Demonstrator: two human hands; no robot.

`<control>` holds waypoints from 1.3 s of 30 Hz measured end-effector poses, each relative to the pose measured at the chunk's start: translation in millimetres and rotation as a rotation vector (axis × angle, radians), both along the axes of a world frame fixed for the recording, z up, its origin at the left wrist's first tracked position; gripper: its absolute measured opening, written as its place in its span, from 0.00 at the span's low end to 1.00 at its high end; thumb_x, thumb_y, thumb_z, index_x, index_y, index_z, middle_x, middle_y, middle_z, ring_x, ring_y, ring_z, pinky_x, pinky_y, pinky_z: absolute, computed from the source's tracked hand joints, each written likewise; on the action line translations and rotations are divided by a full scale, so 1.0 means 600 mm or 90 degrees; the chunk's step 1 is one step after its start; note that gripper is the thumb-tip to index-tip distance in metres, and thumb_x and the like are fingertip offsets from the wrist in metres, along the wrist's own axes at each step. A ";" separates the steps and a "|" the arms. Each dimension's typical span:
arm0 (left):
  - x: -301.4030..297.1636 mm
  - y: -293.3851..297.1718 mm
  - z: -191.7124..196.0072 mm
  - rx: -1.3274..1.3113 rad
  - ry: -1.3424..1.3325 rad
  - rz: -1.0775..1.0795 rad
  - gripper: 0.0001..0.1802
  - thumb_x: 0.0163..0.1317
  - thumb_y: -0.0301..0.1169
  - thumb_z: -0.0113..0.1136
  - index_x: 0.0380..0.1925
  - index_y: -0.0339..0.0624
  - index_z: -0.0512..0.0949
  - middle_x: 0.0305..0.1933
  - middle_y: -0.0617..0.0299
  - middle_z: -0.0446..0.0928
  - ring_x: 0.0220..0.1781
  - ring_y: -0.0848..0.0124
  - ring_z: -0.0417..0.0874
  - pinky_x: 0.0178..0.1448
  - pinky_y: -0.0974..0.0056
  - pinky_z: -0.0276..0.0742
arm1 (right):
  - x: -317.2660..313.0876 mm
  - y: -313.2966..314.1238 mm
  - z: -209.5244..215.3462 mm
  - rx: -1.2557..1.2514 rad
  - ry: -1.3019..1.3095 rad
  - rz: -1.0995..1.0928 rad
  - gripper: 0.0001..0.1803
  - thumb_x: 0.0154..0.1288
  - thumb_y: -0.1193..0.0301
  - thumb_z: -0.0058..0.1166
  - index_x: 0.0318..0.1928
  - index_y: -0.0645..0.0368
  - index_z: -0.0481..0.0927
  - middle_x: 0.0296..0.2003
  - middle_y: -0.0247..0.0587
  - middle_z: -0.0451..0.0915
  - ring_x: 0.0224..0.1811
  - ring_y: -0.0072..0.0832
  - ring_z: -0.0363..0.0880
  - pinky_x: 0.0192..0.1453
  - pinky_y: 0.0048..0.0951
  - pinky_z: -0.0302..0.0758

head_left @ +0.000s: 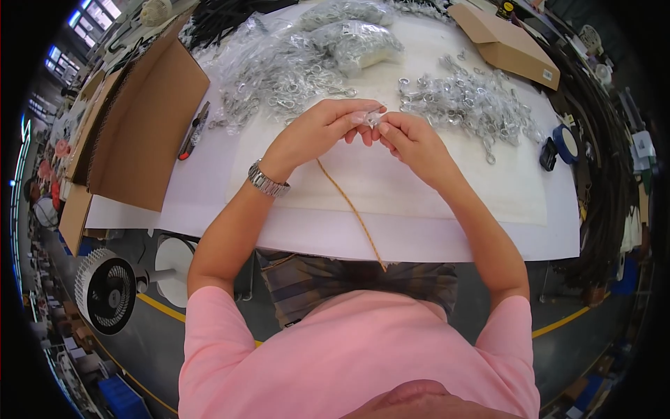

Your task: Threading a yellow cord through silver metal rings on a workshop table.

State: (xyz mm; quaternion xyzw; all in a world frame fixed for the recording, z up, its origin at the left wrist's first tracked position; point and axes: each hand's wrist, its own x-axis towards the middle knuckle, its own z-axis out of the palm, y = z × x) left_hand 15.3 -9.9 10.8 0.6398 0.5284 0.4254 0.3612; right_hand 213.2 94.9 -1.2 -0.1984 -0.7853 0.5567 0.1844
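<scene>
My left hand (326, 127) and my right hand (412, 140) meet over the white table (419, 237), fingertips pinched together on a small clear plastic packet with a metal clip (375, 116) inside. A thin tan cord (351, 209) hangs from under my left hand and runs down across the table to its front edge. A metal watch (267, 180) sits on my left wrist. Exactly how the cord joins the clip is hidden by my fingers.
Several loose metal clips (467, 98) lie to the right, bagged clips (279, 70) in a heap at the back left. Open cardboard boxes (139, 126) stand left, another box (506, 42) back right. A blue tape roll (565, 143) lies right. A white fan (105, 290) stands on the floor.
</scene>
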 end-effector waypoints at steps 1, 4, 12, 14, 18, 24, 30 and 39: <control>0.005 -0.005 0.002 0.000 0.000 -0.001 0.21 0.79 0.32 0.48 0.66 0.37 0.76 0.35 0.65 0.84 0.32 0.79 0.71 0.40 0.72 0.72 | -0.001 0.001 0.001 0.000 0.000 -0.001 0.14 0.81 0.66 0.47 0.39 0.60 0.81 0.26 0.23 0.70 0.24 0.12 0.62 0.28 0.19 0.61; 0.021 -0.015 0.006 -0.025 0.048 0.008 0.21 0.79 0.32 0.48 0.65 0.39 0.77 0.33 0.66 0.83 0.30 0.80 0.71 0.37 0.72 0.72 | -0.002 0.001 0.003 -0.109 -0.013 -0.035 0.15 0.80 0.68 0.47 0.37 0.64 0.81 0.24 0.27 0.71 0.25 0.17 0.66 0.30 0.25 0.65; 0.035 -0.013 0.005 -0.055 -0.042 0.072 0.19 0.79 0.30 0.48 0.63 0.42 0.79 0.28 0.69 0.80 0.26 0.80 0.73 0.33 0.72 0.70 | -0.004 -0.008 -0.002 -0.226 0.061 -0.047 0.14 0.82 0.67 0.46 0.42 0.62 0.81 0.26 0.25 0.71 0.23 0.13 0.63 0.26 0.19 0.62; 0.044 -0.009 -0.013 0.023 0.015 0.109 0.18 0.78 0.29 0.49 0.61 0.41 0.80 0.28 0.69 0.79 0.27 0.80 0.74 0.33 0.71 0.70 | -0.006 -0.005 -0.013 -0.231 0.061 -0.035 0.13 0.82 0.66 0.46 0.44 0.61 0.81 0.27 0.25 0.72 0.23 0.13 0.65 0.27 0.18 0.64; 0.045 -0.007 -0.026 0.118 0.152 0.194 0.16 0.76 0.27 0.51 0.58 0.38 0.82 0.28 0.67 0.79 0.29 0.79 0.77 0.35 0.70 0.72 | -0.004 -0.016 0.007 -0.284 0.039 0.001 0.15 0.83 0.65 0.46 0.45 0.61 0.81 0.30 0.28 0.77 0.26 0.13 0.72 0.29 0.18 0.68; 0.008 0.008 -0.015 0.067 0.125 0.286 0.15 0.74 0.30 0.57 0.55 0.38 0.83 0.31 0.58 0.83 0.32 0.72 0.80 0.40 0.66 0.76 | 0.010 0.049 0.001 -0.772 0.368 -0.075 0.13 0.79 0.70 0.52 0.52 0.69 0.75 0.42 0.43 0.83 0.34 0.21 0.80 0.38 0.21 0.80; -0.062 0.030 -0.070 0.198 0.520 0.355 0.17 0.67 0.29 0.62 0.56 0.46 0.81 0.53 0.58 0.83 0.47 0.55 0.87 0.48 0.56 0.82 | 0.015 0.059 -0.003 -0.892 0.379 -0.099 0.20 0.76 0.72 0.56 0.62 0.70 0.71 0.45 0.44 0.82 0.37 0.20 0.80 0.40 0.20 0.80; -0.011 0.027 -0.052 0.108 0.588 0.298 0.08 0.65 0.34 0.64 0.42 0.45 0.80 0.43 0.58 0.80 0.42 0.55 0.85 0.46 0.52 0.81 | 0.004 0.045 -0.023 -0.582 0.213 -0.128 0.16 0.74 0.73 0.55 0.58 0.67 0.78 0.40 0.32 0.83 0.35 0.17 0.78 0.39 0.20 0.79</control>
